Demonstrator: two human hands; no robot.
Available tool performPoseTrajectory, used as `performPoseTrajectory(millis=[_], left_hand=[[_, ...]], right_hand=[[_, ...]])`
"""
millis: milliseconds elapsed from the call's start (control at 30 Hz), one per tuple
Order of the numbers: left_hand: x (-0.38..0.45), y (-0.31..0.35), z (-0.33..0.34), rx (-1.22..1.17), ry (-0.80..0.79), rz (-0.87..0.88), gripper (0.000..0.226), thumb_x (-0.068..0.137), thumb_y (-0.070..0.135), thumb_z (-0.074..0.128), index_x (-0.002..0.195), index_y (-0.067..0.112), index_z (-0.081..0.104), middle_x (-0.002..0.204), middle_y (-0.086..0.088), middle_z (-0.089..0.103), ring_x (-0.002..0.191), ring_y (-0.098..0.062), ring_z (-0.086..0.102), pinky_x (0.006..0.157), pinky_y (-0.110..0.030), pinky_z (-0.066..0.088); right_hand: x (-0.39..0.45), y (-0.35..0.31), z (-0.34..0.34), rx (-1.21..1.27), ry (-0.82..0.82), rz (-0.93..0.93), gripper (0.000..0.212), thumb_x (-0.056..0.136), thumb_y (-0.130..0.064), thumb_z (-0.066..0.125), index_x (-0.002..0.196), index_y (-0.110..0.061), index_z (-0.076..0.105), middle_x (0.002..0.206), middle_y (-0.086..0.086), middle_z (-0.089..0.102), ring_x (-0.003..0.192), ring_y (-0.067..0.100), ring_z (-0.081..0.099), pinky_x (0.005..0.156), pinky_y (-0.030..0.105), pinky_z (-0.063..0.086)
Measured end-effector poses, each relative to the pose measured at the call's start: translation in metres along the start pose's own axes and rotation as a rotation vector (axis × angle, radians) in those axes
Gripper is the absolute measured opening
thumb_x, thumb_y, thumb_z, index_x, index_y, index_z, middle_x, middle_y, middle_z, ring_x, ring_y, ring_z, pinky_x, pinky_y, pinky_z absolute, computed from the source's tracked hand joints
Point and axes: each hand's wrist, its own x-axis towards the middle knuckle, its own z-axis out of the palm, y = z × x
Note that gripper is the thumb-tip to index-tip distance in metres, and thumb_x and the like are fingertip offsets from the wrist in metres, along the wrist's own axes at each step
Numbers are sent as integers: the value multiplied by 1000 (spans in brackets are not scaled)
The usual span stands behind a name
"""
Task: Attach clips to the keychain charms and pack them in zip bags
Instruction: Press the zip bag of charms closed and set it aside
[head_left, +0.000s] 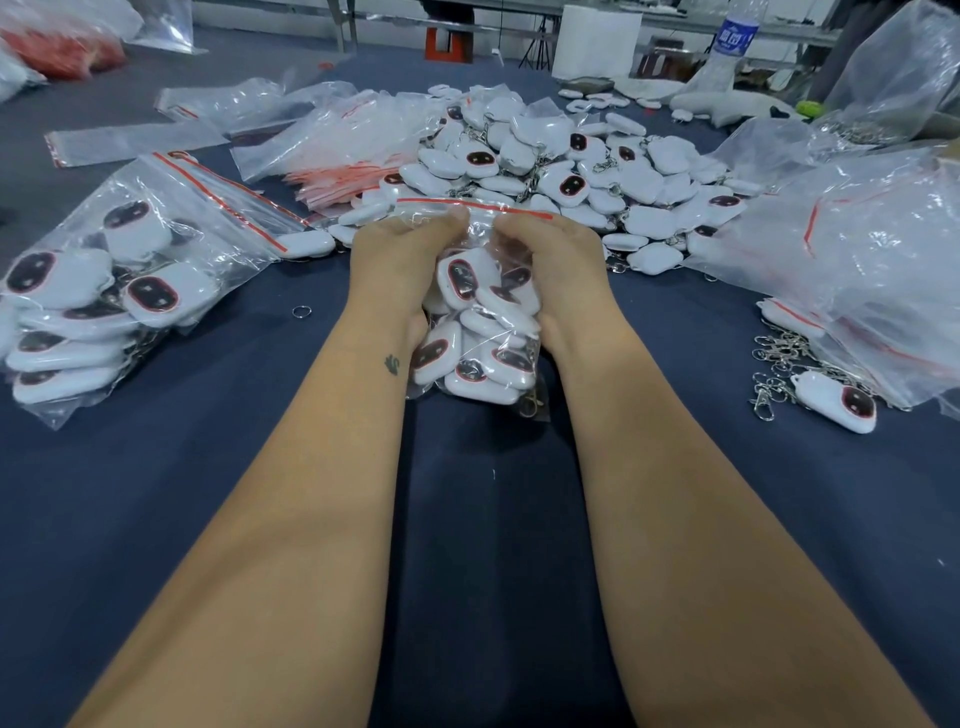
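Both forearms are reaching forward side by side; the left hand (397, 260) and right hand (550, 254) are gripping the filled zip bag (475, 343) just below its red seal, in front of the charm pile (571, 171).

zip bag (475, 332) – clear, red strip on top, upright, centre, stuffed with charms | loose charms (566, 171) – white (dark faces), heaped behind | clips (779, 364) – near right

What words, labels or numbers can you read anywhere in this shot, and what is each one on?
Water bottle, blue label: large white characters, too blurred to read.
Keychain charms in the zip bag gripped by the left hand and right hand: dark oval faces, no text.
Red strips on the zip bags: no lettering visible.
Mark on the left forearm: too small to read.
Nothing else carries legible text.
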Motion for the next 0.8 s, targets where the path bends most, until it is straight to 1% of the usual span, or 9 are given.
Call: performPoseTrajectory(millis=[67,200,300,400,500,667,733,800], left_hand=[[-1,0,-1,-1,2,1,11,85,7,74,77,3,68,70,-11,70,64,-23,67,68,-37,58],[-2,-1,1,-11,-34,12,8,88,6,70,81,3,68,73,-11,70,65,-23,66,68,-35,57],[-2,-2,3,-13,-49,8,8,89,5,68,82,4,68,75,-13,69,68,-25,65,74,-39,55],[-3,-2,3,-50,-79,1,4,86,4,71,86,1,69,80,-17,70,72,-27,67,76,-41,57],[-6,-2,2,-57,-122,5,9,85,3,72,92,-3,70,84,-20,73,76,-31,70,73,-40,59],[-9,0,4,-47,-50,13,24,85,2,72,107,-8,67,95,-24,71,81,-32,69,78,-45,59],[-9,0,5,-47,-36,3,30,85,2,71,113,-9,64,101,-27,70,84,-33,68,80,-47,59],[-10,0,5,-43,-29,-9,32,86,1,71,115,-9,63,101,-26,70,84,-33,68,80,-47,59]], right_hand=[[2,-1,0,12,-11,18,7,83,3,68,82,0,62,61,9,62,55,20,59,57,29,52],[2,2,-2,-2,-75,23,10,83,2,70,75,-2,66,66,12,68,59,24,66,60,32,56],[3,4,-1,-44,-44,-21,9,82,2,70,74,-4,68,66,12,69,61,24,67,66,36,56],[3,5,-1,-25,-51,-51,11,81,2,69,73,-5,71,69,13,70,64,25,68,69,38,58],[0,5,0,-22,-84,-65,12,84,1,68,75,-6,72,74,13,72,69,26,70,69,37,60],[-4,4,0,-42,-122,-75,6,86,0,68,81,-2,72,75,13,73,69,25,72,63,33,58],[-4,4,-1,-81,-121,-89,6,85,-1,68,82,-3,73,78,14,74,72,26,72,67,36,60],[-3,5,-1,-134,-113,-123,10,84,-2,69,77,-7,74,78,13,74,73,26,72,70,39,61]])
